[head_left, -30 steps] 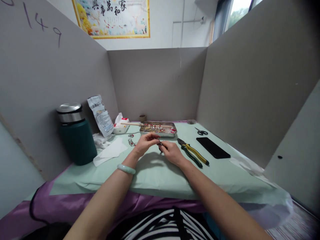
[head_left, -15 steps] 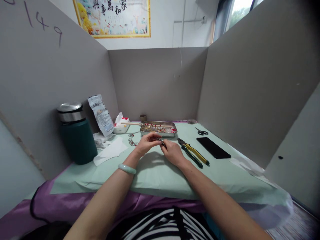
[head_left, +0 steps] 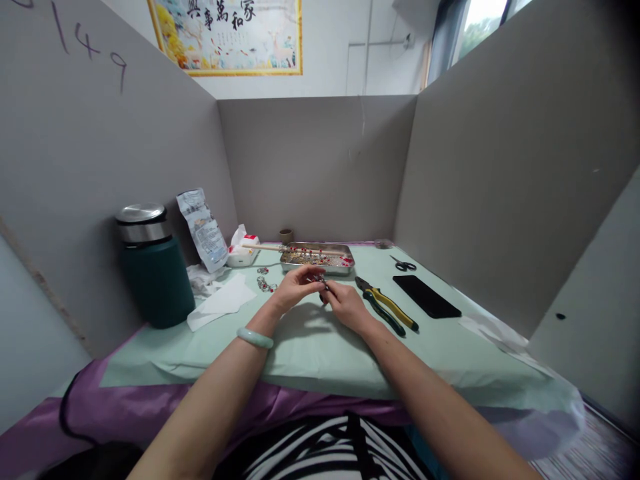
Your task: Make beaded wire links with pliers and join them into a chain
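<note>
To my left I see a dark green flask [head_left: 157, 283] with a pale printed pouch [head_left: 204, 230] just beside it. A black phone [head_left: 427, 296] lies flat on my right; above the grey partition [head_left: 313, 167] hangs a yellow-bordered poster [head_left: 230, 43].

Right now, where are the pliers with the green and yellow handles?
In the head view, the pliers lie on the pale green cloth, between the right hand and the black phone further right.

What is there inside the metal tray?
The metal tray holds small red and golden pieces, with a pale stick across it. Anything beneath them is covered; the left hand hides part of the near side.
</note>
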A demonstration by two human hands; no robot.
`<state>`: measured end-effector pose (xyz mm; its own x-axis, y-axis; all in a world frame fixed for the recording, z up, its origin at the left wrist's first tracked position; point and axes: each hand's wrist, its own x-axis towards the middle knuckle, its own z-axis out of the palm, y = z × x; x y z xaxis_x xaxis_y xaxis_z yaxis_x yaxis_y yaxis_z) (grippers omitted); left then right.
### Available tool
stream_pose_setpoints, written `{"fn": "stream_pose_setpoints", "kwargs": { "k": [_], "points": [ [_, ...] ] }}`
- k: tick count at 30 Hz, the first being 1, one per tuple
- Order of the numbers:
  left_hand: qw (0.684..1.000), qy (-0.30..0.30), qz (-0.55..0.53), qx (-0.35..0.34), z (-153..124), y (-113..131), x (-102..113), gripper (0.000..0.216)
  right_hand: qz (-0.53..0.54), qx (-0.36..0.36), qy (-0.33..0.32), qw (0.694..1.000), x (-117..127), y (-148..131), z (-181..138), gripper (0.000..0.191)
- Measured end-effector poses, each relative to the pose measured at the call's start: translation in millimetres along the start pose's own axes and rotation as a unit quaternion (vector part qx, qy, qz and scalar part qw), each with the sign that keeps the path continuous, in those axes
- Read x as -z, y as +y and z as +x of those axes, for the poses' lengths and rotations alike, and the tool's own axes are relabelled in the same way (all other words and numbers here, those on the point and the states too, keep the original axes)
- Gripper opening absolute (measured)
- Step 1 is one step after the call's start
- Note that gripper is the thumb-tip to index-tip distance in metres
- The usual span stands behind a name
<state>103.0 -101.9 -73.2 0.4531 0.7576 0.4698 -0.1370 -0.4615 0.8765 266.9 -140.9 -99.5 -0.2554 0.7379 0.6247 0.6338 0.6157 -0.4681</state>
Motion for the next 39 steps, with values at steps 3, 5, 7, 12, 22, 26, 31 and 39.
{"fn": "stream_pose_setpoints", "kwargs": {
  "k": [3, 5, 7, 12, 22, 26, 31, 39],
  "points": [
    [0.999, -0.017, 0.034, 0.01, 0, -2, 2, 0.042, 0.042, 0.002, 0.0, 0.999, 3, 0, 0, 0.026],
    [0.998, -0.046, 0.042, 0.019, 0, -4, 2, 0.04, 0.072, -0.002, 0.005, 0.997, 4, 0, 0, 0.026],
    [0.995, -0.089, 0.04, 0.027, -1, -6, 1, 0.034, 0.105, -0.002, 0.011, 0.994, 3, 1, 0, 0.025],
    [0.985, -0.146, 0.085, 0.035, -2, -5, -5, 0.019, 0.17, -0.022, -0.007, 0.985, -1, 4, 1, 0.023],
    [0.984, -0.123, 0.119, 0.042, -3, -1, -5, 0.017, 0.162, -0.009, -0.056, 0.985, 5, 6, 0, 0.027],
    [0.991, -0.05, 0.125, 0.003, -1, 0, -1, 0.027, 0.064, -0.011, -0.022, 0.998, 5, 5, 0, 0.025],
    [0.997, -0.004, 0.08, -0.015, 0, 2, -1, 0.032, -0.04, -0.024, 0.005, 0.999, 2, 4, 0, 0.024],
    [0.996, 0.07, -0.055, -0.002, 1, 1, 3, 0.036, -0.169, -0.058, 0.019, 0.984, 3, 2, -2, 0.022]
  ]
}}
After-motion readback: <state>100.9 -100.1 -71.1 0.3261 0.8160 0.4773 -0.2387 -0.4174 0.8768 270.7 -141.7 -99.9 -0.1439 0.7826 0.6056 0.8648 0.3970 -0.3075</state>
